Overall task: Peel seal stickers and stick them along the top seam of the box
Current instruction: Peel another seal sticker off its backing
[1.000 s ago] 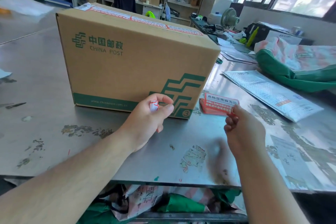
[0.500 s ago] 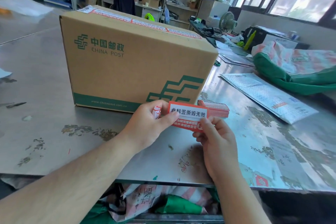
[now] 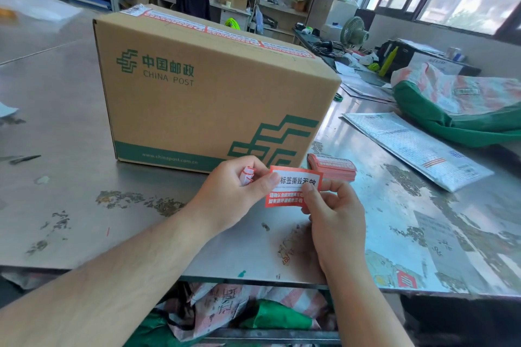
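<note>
A brown China Post cardboard box [image 3: 203, 98] stands on the steel table, and several red-and-white seal stickers [image 3: 231, 34] run along its top seam. In front of the box both hands hold one red-and-white seal sticker [image 3: 293, 187]. My left hand [image 3: 239, 191] pinches its left edge and also keeps crumpled backing scraps [image 3: 248, 175] curled inside its fingers. My right hand [image 3: 332, 214] pinches the sticker's lower right corner. A stack of stickers [image 3: 332, 167] lies on the table just right of the box.
The steel table [image 3: 70, 149] has worn patches near its front edge. A white padded mailer [image 3: 414, 146] and a green-and-pink sack [image 3: 462, 110] lie at the right. A dark blade-like tool [image 3: 24, 159] lies at the left. A person sits at a desk far behind.
My right hand lifted one sticker off the stack and brought it left to my left hand, which now pinches its left edge. The box has not moved.
</note>
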